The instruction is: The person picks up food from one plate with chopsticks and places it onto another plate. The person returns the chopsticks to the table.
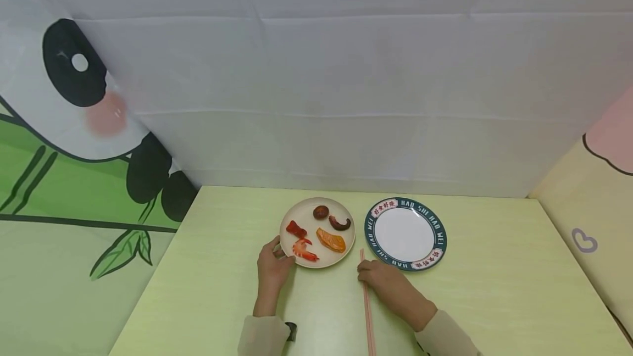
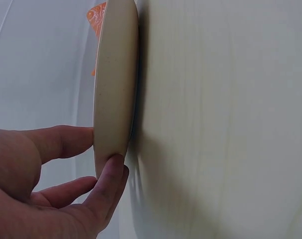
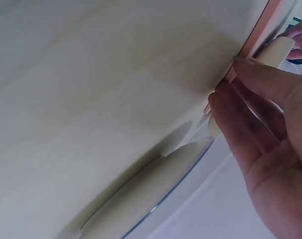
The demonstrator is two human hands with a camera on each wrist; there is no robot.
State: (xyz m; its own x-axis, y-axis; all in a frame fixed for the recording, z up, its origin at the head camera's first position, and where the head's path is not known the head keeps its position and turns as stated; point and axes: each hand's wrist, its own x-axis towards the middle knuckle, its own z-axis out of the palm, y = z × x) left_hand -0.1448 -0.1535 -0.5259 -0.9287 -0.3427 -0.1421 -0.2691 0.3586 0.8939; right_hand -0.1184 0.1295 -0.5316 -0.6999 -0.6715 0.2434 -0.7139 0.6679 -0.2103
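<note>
The left hand (image 1: pixel 274 271) holds the beige plate (image 1: pixel 300 213) by its near left edge, thumb and fingers partly curled around the rim, five food pieces (image 1: pixel 330 240) on it. The right hand (image 1: pixel 393 289) pinches pink chopsticks (image 1: pixel 368 326) on the surface (image 1: pixel 494 290), near the blue-rimmed plate (image 1: pixel 405 234).

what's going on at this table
A person's left grip pinches the edge of the beige plate, which carries five food pieces. Their right grip pinches the chopsticks. The blue-rimmed plate sits to the right of the beige plate.
</note>
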